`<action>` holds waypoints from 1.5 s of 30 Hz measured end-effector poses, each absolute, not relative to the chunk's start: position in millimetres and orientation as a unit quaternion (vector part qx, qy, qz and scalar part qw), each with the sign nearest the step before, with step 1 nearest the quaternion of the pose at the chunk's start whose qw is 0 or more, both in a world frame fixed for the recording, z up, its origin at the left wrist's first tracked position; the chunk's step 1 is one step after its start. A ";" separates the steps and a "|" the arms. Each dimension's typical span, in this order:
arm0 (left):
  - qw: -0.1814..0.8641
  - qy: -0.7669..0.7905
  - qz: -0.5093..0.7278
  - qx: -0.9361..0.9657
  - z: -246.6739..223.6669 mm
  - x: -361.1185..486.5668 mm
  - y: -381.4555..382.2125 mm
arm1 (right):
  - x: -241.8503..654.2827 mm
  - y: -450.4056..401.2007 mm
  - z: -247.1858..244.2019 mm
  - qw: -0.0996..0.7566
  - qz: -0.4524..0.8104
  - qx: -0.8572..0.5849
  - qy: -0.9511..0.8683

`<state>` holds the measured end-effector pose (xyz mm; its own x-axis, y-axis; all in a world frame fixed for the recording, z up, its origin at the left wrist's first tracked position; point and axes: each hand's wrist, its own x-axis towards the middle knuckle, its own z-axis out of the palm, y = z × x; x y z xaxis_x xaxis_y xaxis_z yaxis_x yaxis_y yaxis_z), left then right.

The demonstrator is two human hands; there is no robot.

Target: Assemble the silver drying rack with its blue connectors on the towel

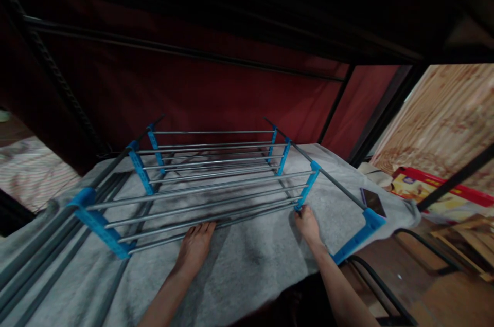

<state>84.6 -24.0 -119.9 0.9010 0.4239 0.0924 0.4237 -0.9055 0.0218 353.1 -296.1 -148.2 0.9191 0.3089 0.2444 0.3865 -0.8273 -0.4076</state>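
Observation:
A partly built rack of thin metal rods and blue plastic brackets lies across a grey blanket. My left hand is at the front of the rack, its fingers curled over the lowest metal rod. My right hand pinches the lower end of a blue bracket where the rods meet it; the fingertips are partly hidden. Another blue bracket, on the long grey side tube, stands near my right forearm with no rods in it. At the left front, a blue bracket holds the rods' other ends.
Several loose dark tubes lie at the left on the grey blanket. A phone rests at the right. Black frame bars and a dark red curtain close off the back. A red and yellow box stands beyond the right edge.

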 end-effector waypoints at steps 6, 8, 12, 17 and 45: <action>0.011 0.228 0.045 0.973 -121.2 90.4 -21.1 | 366.2 -288.0 -150.3 0.203 -0.073 -0.967 -0.133; 0.017 0.227 0.045 0.973 -121.0 90.5 -19.8 | 372.7 -289.9 -151.6 0.205 -0.046 -0.968 -0.137; 0.022 0.230 0.052 0.971 -120.4 86.5 -17.4 | 381.2 -289.1 -155.0 0.210 -0.011 -0.968 -0.140; 0.025 0.235 0.056 0.970 -117.9 82.1 -17.2 | 383.7 -284.8 -160.4 0.222 0.000 -0.966 -0.129; 0.094 0.234 0.090 0.963 -113.8 87.4 -35.5 | 371.8 -268.2 -187.1 0.196 0.015 -0.980 -0.039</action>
